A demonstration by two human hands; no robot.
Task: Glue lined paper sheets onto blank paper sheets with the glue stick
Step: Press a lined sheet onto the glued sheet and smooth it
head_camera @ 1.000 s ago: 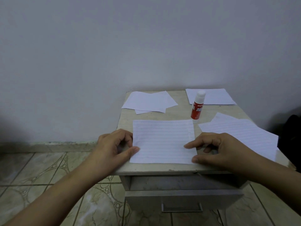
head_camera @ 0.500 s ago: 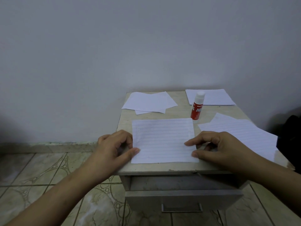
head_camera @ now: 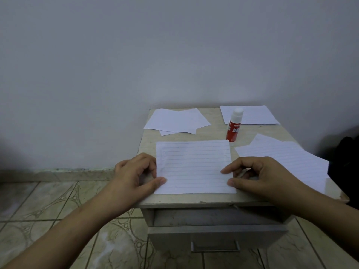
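1. A lined paper sheet (head_camera: 194, 167) lies flat at the near middle of the small table (head_camera: 213, 133), its near edge close to the table's front edge.
2. The left hand (head_camera: 134, 173) sits at 9 o'clock of that sheet. Its grip is curled: the thumb tip presses on the sheet's near-left corner and the fingers bend over the left edge. Whether any finger goes under the paper cannot be told.
3. The right hand (head_camera: 258, 175) sits at 3 o'clock of the sheet. Its forefinger and thumb rest on the right edge with the other fingers curled in; a pinch or a mere press, I cannot tell.
4. The glue stick (head_camera: 234, 126), red with a white cap on, stands upright at 1 o'clock of the sheet, just beyond its far right corner.
5. Blank paper sheets (head_camera: 176, 121) lie overlapped at 11 o'clock, at the table's far left.
6. More lined sheets lie behind the glue stick at the far right (head_camera: 256, 115) and at 3 o'clock, past the right hand (head_camera: 287, 158).
7. A drawer (head_camera: 213, 235) below the tabletop stands pulled partly out.
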